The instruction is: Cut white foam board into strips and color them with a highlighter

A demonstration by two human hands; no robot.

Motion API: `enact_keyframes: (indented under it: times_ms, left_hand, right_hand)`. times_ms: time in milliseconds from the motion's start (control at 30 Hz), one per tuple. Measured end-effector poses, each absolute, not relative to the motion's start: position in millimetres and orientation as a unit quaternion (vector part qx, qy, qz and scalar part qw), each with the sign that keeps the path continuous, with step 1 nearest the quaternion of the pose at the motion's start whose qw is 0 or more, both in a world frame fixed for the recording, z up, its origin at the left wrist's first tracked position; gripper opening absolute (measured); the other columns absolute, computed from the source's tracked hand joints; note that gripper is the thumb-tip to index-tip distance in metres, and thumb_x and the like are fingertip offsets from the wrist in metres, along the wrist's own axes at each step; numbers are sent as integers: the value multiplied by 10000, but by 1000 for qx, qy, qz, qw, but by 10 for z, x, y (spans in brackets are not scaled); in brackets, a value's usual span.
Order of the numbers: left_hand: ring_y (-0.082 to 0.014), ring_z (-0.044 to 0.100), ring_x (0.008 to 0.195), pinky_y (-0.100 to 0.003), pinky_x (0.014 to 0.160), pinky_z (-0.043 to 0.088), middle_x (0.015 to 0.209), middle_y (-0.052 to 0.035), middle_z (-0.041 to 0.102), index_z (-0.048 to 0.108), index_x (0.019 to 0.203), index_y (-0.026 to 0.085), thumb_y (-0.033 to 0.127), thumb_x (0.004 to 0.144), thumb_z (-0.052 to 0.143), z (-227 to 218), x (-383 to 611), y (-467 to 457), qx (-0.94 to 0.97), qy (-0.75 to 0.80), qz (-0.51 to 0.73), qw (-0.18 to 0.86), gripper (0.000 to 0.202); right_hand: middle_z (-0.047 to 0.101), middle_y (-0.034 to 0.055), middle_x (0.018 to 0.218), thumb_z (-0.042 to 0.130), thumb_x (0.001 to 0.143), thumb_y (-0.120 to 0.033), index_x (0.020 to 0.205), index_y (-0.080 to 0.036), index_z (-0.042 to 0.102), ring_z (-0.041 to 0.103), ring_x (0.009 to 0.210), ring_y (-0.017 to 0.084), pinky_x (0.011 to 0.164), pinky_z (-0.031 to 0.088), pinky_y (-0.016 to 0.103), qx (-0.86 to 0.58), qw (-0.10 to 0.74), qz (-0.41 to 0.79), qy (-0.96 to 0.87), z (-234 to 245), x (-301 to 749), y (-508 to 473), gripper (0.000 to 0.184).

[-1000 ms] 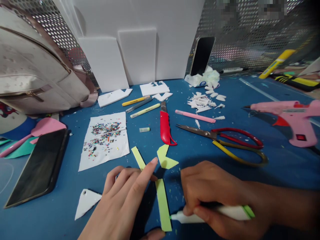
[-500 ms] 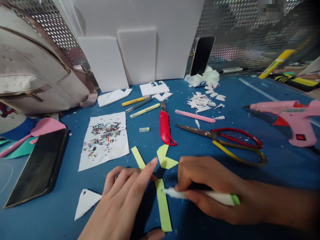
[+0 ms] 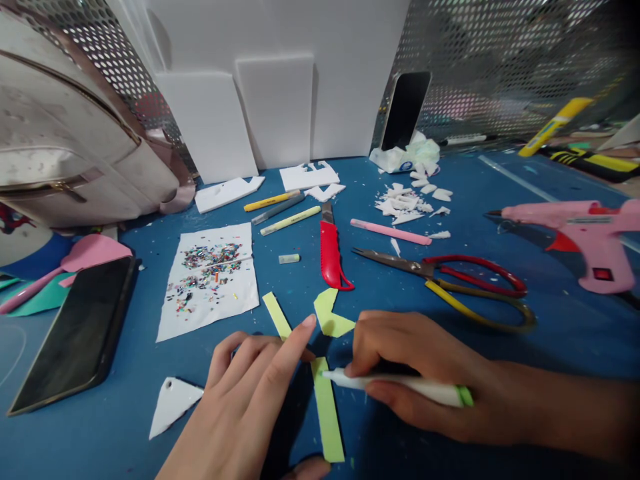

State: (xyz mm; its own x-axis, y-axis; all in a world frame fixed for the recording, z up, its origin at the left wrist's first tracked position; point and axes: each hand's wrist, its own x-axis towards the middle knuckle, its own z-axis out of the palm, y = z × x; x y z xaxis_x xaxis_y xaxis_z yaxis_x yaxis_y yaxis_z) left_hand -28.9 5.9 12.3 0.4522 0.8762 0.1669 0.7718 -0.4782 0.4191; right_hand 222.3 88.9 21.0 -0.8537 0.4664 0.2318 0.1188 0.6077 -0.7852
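Note:
In my right hand (image 3: 415, 373) is a white marker (image 3: 430, 390) with a green end, held in a pen grip. Its tip touches the upper part of a light green strip (image 3: 327, 413). My left hand (image 3: 255, 393) lies with fingers spread beside that strip, the thumb at its lower end and a fingertip near its top. Beyond the fingers, a second green strip (image 3: 276, 313) is partly covered by them. An angular green piece (image 3: 330, 317) lies just past the left index fingertip, close to my right knuckles.
Past the hands lie a red cutter (image 3: 330, 253), scissors (image 3: 425, 268), a pink marker (image 3: 390, 231) and a small marker cap (image 3: 289, 259). Beads cover a white paper (image 3: 240, 293) on the left, near a phone (image 3: 75, 327). A pink glue gun (image 3: 575, 227) is at right.
My right hand has shifted slightly left with the marker, and its tip sits a little farther left and up on the strip. My left hand stays in place.

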Motion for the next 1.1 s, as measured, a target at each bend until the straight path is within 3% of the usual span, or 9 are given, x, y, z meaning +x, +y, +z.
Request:
enact_keyframes:
  times_ms: [133,267,400,500,867,1100]
  left_hand:
    - [-229,564,1049,-368,972,367,1202,-45,644,117,1565,237,427,909,636,124,-287,66,843,486,187,138,857]
    - [-218,555,1051,-348,964,355,1201,-38,638,141,1564,229,461,932,593,120,-285,67,844,486,190,125,811]
    - [-200,551,1060,-335,998,314,1206,-29,646,141,1562,196,469,969,529,118,-278,70,848,479,196,116,760]
    - [-197,549,1061,-332,1005,304,1202,-28,645,156,1559,189,466,980,502,116,-276,70,848,479,197,109,730]
    - [-212,562,1055,-347,987,340,1196,-34,655,139,1563,200,472,952,559,118,-288,68,848,481,191,118,790]
    - [-239,568,1045,-390,980,366,1197,-41,657,137,1563,246,445,899,630,131,-277,58,838,498,185,129,851]
  right_hand:
    - [642,8,816,565,964,-245,946,-154,614,567,775,117,757,439,223,-97,216,439,-867,200,2220,888,105]
    - [644,26,853,593,951,-232,970,-141,615,574,784,119,737,432,220,-153,210,421,-869,208,2216,888,96]
    - [650,17,784,563,976,-312,927,-156,621,571,739,128,726,429,233,-87,213,433,-871,213,2207,887,174]
    - [651,34,850,576,974,-302,988,-152,623,579,789,137,745,431,240,-129,204,425,-872,205,2213,895,158]
    - [658,31,805,579,970,-310,929,-131,642,584,758,125,731,438,229,-105,198,439,-870,205,2205,893,194]
    - [577,7,704,511,892,-132,874,-151,617,528,618,110,571,405,228,-179,339,429,-818,190,2245,878,110]
